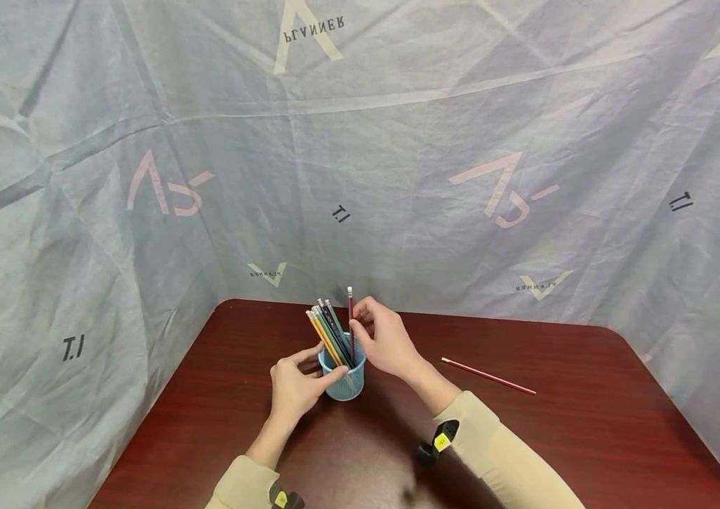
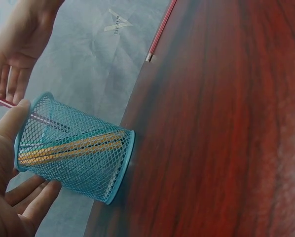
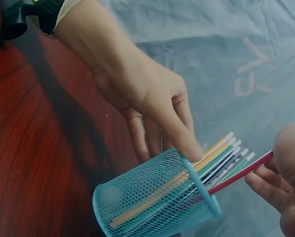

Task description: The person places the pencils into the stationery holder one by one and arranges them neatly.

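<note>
The left hand curls its fingers round the blue mesh cup, steadying it; the right hand pinches a red pencil, lowering it in. Release looks next; another pencil lies right of those fingers.

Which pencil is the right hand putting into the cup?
On the dark red table, find the blue mesh cup the left hand steadies. The right hand pinches a dark red pencil standing almost upright in it, apart from the leaning bunch and the red one lying loose.
</note>
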`<action>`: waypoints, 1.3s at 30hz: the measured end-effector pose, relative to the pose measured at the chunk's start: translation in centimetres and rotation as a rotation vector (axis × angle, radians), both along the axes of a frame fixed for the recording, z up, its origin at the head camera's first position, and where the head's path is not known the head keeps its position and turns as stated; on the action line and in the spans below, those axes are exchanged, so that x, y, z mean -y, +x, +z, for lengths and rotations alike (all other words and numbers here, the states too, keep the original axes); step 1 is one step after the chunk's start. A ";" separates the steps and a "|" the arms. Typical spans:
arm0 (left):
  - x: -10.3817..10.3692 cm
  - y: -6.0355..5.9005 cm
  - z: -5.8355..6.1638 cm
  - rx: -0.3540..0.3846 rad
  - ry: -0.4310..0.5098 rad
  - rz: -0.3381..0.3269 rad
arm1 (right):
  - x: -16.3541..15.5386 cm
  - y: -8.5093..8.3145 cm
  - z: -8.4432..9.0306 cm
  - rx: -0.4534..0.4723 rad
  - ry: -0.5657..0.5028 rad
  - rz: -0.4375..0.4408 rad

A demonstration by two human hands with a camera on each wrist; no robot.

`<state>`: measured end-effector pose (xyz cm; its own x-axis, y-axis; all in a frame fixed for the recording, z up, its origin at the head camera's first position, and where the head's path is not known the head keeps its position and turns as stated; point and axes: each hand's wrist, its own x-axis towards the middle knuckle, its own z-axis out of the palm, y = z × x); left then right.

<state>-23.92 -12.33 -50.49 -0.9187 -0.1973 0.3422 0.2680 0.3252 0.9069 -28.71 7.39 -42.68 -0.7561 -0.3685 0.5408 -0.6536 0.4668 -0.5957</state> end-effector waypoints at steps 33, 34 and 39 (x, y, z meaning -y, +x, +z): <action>0.0 0.2 0.0 -0.023 0.002 -0.009 | 2.7 -1.3 -2.2 -0.025 0.231 -0.077; 0.0 0.2 0.0 -0.020 0.002 -0.008 | 2.8 -1.3 -2.1 -0.025 0.232 -0.078; 0.1 0.1 -0.1 -0.029 -0.004 -0.011 | 3.1 -1.3 -1.8 -0.018 0.248 -0.090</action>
